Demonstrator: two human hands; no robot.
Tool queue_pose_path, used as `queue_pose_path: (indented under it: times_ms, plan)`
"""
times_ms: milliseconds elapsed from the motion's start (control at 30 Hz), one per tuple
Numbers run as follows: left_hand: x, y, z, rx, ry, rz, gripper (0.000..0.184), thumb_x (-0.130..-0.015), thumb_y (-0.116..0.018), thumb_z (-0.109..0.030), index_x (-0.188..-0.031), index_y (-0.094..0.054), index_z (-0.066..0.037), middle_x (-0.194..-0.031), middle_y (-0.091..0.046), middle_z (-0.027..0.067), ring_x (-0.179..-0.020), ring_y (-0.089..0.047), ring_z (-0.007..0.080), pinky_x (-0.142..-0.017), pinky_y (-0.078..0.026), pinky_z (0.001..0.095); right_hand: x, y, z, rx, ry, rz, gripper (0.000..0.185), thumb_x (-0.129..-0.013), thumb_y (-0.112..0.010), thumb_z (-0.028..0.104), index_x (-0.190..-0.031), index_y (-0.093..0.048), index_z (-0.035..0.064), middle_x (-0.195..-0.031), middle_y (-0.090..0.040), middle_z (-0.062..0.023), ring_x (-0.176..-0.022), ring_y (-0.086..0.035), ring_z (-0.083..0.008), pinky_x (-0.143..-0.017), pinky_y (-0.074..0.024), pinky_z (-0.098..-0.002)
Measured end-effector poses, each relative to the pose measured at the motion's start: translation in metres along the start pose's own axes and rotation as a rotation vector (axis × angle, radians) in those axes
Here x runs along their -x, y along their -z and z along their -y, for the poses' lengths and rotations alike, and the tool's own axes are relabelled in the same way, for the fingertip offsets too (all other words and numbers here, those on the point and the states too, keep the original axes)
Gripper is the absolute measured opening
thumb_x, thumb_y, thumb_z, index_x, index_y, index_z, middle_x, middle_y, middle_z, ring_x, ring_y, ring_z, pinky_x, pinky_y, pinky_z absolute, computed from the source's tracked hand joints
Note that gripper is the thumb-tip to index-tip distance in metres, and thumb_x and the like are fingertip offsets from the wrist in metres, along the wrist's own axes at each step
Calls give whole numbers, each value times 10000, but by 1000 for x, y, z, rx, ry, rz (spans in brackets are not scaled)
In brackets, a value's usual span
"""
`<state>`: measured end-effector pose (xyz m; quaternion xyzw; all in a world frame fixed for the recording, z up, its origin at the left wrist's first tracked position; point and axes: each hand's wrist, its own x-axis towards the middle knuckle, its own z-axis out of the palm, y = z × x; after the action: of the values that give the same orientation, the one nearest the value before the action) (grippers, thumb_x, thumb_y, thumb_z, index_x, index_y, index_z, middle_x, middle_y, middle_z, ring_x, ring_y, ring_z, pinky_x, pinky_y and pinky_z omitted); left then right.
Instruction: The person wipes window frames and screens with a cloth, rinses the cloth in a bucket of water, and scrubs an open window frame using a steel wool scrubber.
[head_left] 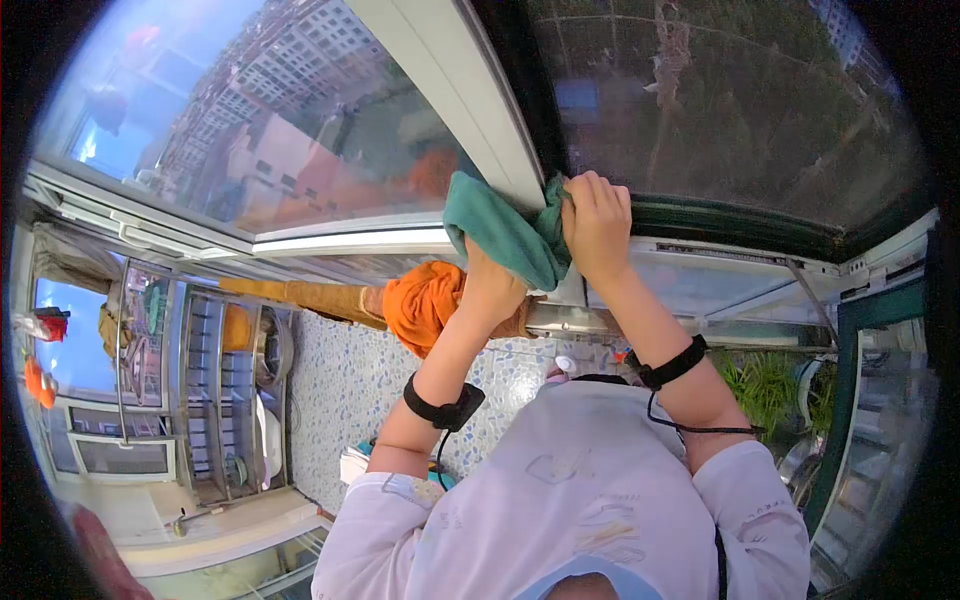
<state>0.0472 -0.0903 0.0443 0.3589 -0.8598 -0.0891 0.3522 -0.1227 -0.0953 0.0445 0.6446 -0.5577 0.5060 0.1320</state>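
A green cloth (505,228) is draped against the lower end of the white window frame post (455,90). My left hand (492,285) is under the cloth's near part, its fingers mostly covered by the fabric. On the other side, my right hand (597,222) has its fingers curled over the cloth's right end, beside the dark edge of the screened window (740,110). An orange cloth (425,305) lies bunched over a brown wrapped rail just below and left of my left hand.
Below the window runs the brown rail (310,297). Metal shelving (210,390) and a sink counter (215,530) stand at left. Green plants (755,390) are at right. Speckled floor (335,400) shows below, with stacked items (355,465) on it.
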Motion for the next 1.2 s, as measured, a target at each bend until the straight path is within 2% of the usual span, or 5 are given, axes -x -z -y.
queue_pose_path:
  times_ms: [300,467,700,800,1200]
  plan:
    - [50,-18,-1,155,46,341,433,-895,-494,-213,-1283,-471,-21,-1332,-408,240,-1228,-362,458,-1087,-238,521,42,17,-44,-306,-344,535,121,-841,-566,41,-948,-523,6,-831,-629,-246,-810,-594,-454,-701,-473,-505]
    - [58,-3,-35,238,200,312,565,-902,-561,-218,-1386,-363,-2,-1417,-372,197,-1321,-334,371,-1119,-231,437,66,59,-25,-1036,-613,387,308,-857,-537,-31,-1159,-502,18,-1054,-617,-98,-1019,-599,-211,-848,-464,-317]
    - [27,26,-117,514,115,301,680,-821,-676,-237,-1382,-375,2,-1423,-373,204,-1317,-348,375,-1116,-249,448,86,87,-3,-1129,-497,501,403,-868,-654,106,-1236,-499,59,-1236,-533,-41,-1224,-473,-149,-961,-440,-320]
    - [14,18,-153,224,-222,161,664,-777,-715,-238,-1333,-435,-8,-1368,-420,213,-1252,-409,397,-1065,-318,466,93,90,-1,-1935,-1388,638,485,-944,-540,393,-1304,-487,73,-1238,-574,-104,-1172,-550,-234,-1005,-454,-403]
    - [20,22,-176,-38,-52,222,312,-744,-636,-62,-1047,-590,-5,-1048,-570,169,-1034,-549,374,-879,-460,435,97,119,-42,-2287,-1447,580,332,-941,-532,209,-1223,-555,34,-1153,-626,-133,-1020,-637,-242,-904,-534,-404]
